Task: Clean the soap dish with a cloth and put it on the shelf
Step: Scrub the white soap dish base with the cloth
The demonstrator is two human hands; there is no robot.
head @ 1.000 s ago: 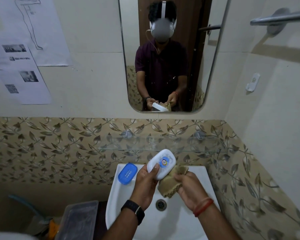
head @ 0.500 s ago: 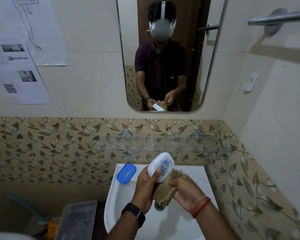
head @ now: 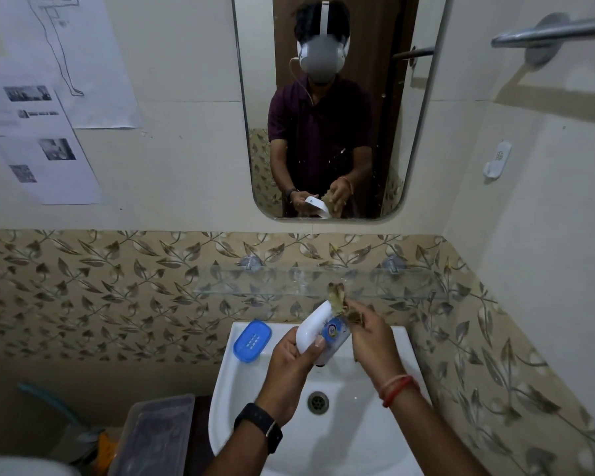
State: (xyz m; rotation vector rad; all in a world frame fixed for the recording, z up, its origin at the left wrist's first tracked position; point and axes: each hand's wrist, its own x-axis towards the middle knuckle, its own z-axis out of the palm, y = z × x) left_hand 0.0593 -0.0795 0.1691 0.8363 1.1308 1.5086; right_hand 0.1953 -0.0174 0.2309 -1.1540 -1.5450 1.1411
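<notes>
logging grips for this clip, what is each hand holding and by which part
Left hand grips the white soap dish by its near end; right hand holds the bunched cloth against its far end.

There are two hands, left (head: 291, 364) and right (head: 371, 338), one white soap dish (head: 315, 326), one cloth (head: 339, 298), one blue lid (head: 252, 341), one sink (head: 340, 438), one glass shelf (head: 272, 281), and one mirror (head: 327, 108).

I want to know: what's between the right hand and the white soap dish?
In the head view, the brown cloth sits between the right hand and white soap dish.
</notes>
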